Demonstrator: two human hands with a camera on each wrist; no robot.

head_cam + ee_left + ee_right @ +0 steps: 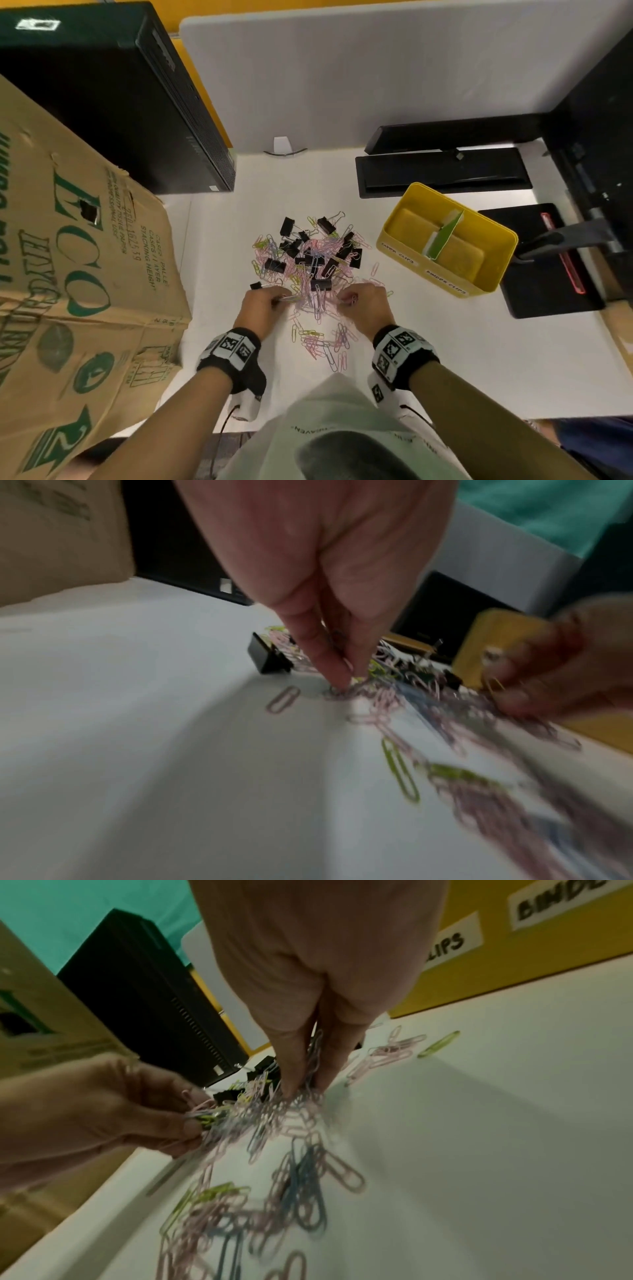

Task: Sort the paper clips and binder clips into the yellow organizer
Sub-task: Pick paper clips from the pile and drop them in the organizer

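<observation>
A heap of coloured paper clips mixed with black binder clips lies mid-desk; more paper clips trail toward me. My left hand pinches several paper clips at the heap's near left edge, fingertips down on the desk. My right hand pinches a bunch of paper clips at the near right edge. The yellow organizer stands to the right, with a divider and two labelled compartments that look empty.
A large cardboard box crowds the left side. A black computer case stands behind it. A black keyboard and a black mat lie beyond and right of the organizer. A grey partition closes the back.
</observation>
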